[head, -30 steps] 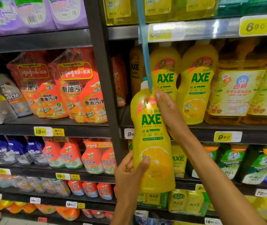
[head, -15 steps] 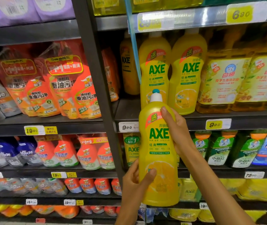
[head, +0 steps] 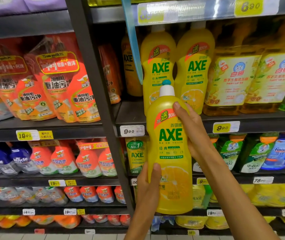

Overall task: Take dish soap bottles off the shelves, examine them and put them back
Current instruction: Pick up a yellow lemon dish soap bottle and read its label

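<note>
Yellow AXE dish soap bottle (head: pixel 171 153): upright, label facing the camera, white cap with teal tip, held in the air in front of the shelving, off any shelf. Left hand (head: pixel 147 186): grasps the lower left side, thumb across the front. Right hand (head: pixel 192 130): wrapped round the upper right side, thumb on the shoulder. Two matching AXE bottles (head: pixel 176 66): standing on the black metal shelf (head: pixel 131 115) just behind. Yellow price tag (head: pixel 225 127): on the shelf edge, reads 9.90. Orange refill pouches (head: pixel 51 87): bay to the left, beyond a dark upright post (head: pixel 95 84). Light tiled floor (head: pixel 51 237): strip visible below the lowest shelf.
</note>
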Demonstrator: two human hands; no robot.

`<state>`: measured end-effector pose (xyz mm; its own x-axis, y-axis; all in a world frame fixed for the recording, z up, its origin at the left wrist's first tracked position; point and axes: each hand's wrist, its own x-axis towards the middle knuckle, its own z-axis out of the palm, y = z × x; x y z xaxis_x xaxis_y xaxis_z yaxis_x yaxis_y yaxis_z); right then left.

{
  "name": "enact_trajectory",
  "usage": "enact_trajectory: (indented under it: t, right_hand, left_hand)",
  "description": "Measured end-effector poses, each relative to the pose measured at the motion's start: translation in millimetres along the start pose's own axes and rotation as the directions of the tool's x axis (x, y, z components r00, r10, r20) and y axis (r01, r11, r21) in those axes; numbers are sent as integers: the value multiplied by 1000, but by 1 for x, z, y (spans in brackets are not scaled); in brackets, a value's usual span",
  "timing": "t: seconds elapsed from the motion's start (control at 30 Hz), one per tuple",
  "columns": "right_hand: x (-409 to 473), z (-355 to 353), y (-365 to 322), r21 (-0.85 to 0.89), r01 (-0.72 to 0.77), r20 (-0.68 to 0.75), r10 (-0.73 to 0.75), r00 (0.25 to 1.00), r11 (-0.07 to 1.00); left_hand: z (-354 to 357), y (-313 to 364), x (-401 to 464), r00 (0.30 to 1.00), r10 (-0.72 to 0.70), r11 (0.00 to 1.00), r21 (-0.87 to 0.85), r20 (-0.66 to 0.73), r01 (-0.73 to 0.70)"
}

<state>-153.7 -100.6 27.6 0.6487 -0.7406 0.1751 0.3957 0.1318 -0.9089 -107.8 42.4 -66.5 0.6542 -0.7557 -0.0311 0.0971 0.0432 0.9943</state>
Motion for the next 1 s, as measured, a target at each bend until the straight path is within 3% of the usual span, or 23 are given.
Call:
enact_trajectory:
  t: [0.17, 0.5, 0.7, 0.9, 1.0]
  right_hand:
    - [8, -22, -12, 210, -226, 210, 182, 961, 951]
    - [17, -38, -22, 183, -48, 214, 8, 977, 982]
    - [14, -41, -26, 142, -45, 231, 11, 973, 989]
    - [11, -39, -24, 279, -195, 348, 90, 933, 940]
    - [12, -34, -22, 249, -220, 352, 123, 928, 943]
  left_hand:
    - [22, 4, 1, 997, 30, 998, -46, -65, -33]
    - [50, 3, 8, 996, -2, 1000, 14, -86, 3]
    - [57, -3, 6, 981, 82, 996, -16, -175, -86]
    - [34, 4, 14, 996, -53, 994, -91, 66, 59]
    - [34, 8, 14, 980, -53, 978, -189, 189, 90]
